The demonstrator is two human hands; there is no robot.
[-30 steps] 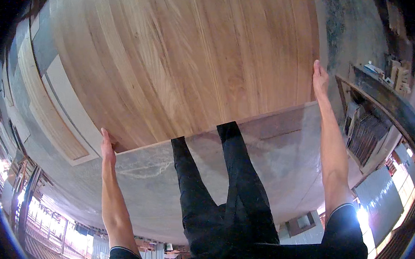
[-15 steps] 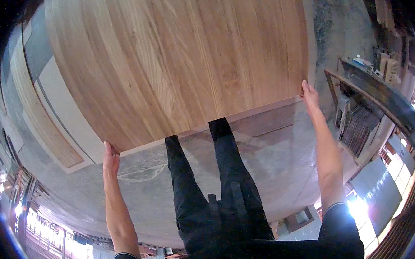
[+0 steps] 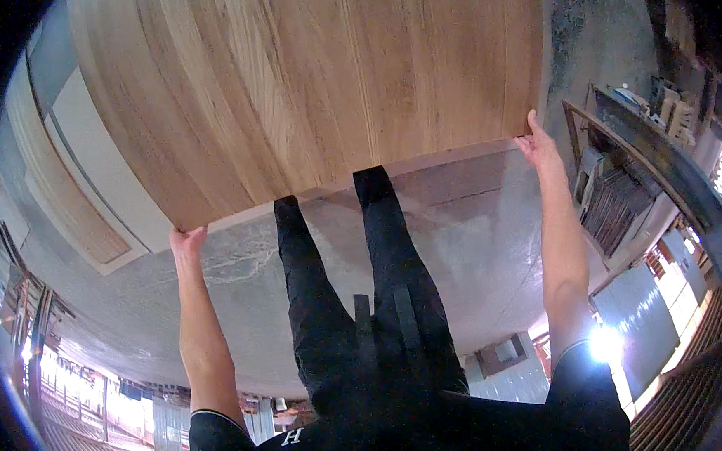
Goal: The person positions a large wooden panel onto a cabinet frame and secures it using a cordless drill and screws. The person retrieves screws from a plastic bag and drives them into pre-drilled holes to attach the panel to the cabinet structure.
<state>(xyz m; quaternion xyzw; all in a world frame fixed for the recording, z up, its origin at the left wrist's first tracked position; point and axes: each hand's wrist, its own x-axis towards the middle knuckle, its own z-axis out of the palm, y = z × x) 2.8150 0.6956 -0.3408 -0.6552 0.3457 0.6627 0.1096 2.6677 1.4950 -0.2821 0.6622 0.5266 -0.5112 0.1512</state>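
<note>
I watch from the head camera as the person grasps a wooden panel [image 3: 304, 81] by its near corners, the left hand [image 3: 188, 245] at the left one and the right hand [image 3: 539, 147] at the right one. The panel reaches away in front of the legs, and its far end is cut off by the top of my view. At each corner I lose part of the fingers against the wood, so I cannot tell how tight either hold is. The dark trousers [image 3: 330, 323] end at the panel's near edge, where I cannot make out the feet. To the left, a white board [image 3: 105, 148] lies on the grey floor [image 3: 230, 333], partly covered by the panel. To the right, the contents of a rack [image 3: 618, 204] are too dim for me to sort, and glare blots the area near the right sleeve [image 3: 583, 380]. The only writing I can read is a small pale mark [image 3: 292, 437] on the black shirt [image 3: 480, 439]; I see no label on the panel.
</note>
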